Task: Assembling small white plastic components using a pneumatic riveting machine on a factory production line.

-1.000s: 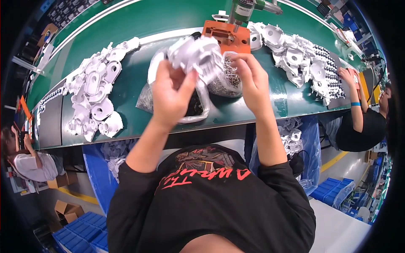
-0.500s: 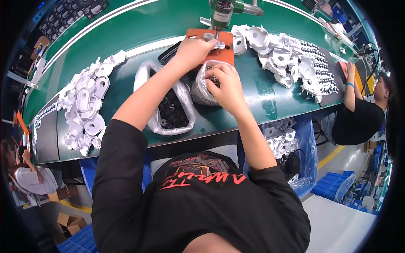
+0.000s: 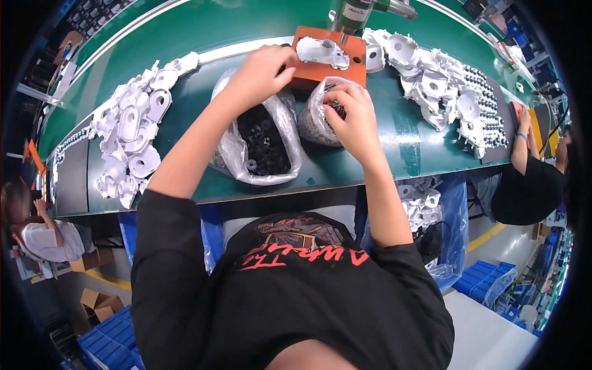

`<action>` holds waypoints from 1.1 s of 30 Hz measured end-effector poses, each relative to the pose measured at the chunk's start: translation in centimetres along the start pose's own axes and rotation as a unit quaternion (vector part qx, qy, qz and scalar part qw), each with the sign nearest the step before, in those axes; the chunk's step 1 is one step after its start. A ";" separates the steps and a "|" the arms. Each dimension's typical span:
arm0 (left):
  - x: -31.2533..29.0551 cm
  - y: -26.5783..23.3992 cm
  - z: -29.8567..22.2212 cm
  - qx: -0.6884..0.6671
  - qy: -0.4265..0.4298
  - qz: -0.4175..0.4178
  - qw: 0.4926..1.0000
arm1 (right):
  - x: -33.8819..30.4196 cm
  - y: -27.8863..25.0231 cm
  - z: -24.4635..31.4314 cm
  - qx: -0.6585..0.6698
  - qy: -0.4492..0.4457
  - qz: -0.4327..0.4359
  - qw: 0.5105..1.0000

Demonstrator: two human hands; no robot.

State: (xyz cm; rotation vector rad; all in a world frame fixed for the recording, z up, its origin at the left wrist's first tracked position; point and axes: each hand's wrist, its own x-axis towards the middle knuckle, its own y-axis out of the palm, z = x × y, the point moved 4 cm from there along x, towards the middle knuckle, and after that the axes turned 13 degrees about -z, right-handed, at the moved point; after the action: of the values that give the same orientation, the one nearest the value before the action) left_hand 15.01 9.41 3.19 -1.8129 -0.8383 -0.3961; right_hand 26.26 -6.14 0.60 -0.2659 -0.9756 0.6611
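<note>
A white plastic housing with a round raised boss lies on the orange fixture block, below the green powered driver. My left hand is just left of the block, above the bag of black parts. Its fingers are curved, with a dark gap between thumb and forefinger and no held part visible. My right hand reaches over the clear bag of small metal screws. Its fingers are bent together at the bag's mouth; what lies between the tips is hidden. An open plastic bag holds small black parts.
White housings are heaped at left and right on the green bench. Rows of small dark-topped pieces stand at far right. A blue-lined bin sits below the edge. Co-workers sit at both sides.
My left hand has drawn back left from under the driver, leaving the white housing lying on the fixture block. My right hand remains at the screw bag. The view has shifted a little.
</note>
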 end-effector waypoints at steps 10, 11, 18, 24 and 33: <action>-7.7 -2.5 -1.8 0.092 -0.061 0.205 0.973 | 0.0 0.0 0.1 -0.009 -0.005 0.008 1.000; -7.8 -2.4 -2.1 0.091 -0.050 0.191 0.976 | 0.0 -0.1 0.2 -0.002 -0.008 0.001 1.000; -8.6 -2.6 -3.4 0.082 -0.073 0.226 0.968 | -0.6 0.0 -0.5 0.041 0.025 -0.034 0.998; -10.9 -3.8 -4.2 0.076 -0.065 0.279 0.955 | -1.1 -0.5 -1.1 0.150 0.170 -0.103 0.969; -11.0 -3.1 -4.3 0.088 -0.055 0.157 0.982 | -0.8 -0.9 -1.8 0.192 0.201 -0.092 0.956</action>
State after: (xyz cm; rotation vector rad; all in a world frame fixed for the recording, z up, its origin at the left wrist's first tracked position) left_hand 5.61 2.21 0.19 -1.7757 -0.6260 -0.0180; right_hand 27.81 -7.23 -0.48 0.0361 -0.4601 0.5821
